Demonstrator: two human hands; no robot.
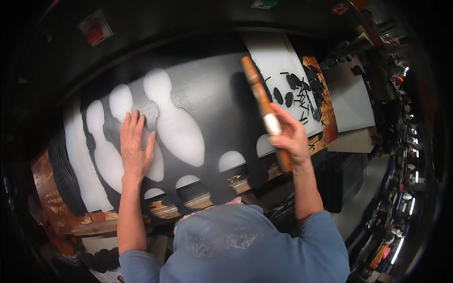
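Note:
A black sheet (217, 104) lies over a white board, with several sole-shaped cut-outs showing white through it. My left hand (135, 139) rests flat, fingers stretched out, over the middle cut-out (121, 98) and the sheet beside it. To the right, my right hand (291, 134) grips an orange-brown cutting die (261, 96), long and narrow as seen edge-on, with a pale shiny stretch by the fingers. It is tilted above the sheet's right end and a little blurred; its full outline is hidden. Rounded notches line the sheet's near edge.
Small black offcuts (302, 96) lie on the white board (271, 52) at the right. Black pieces (66, 174) are stacked at the left end. A dark machine beam (188, 23) with a red button (95, 35) spans the far side. A grey panel (347, 96) stands farther right.

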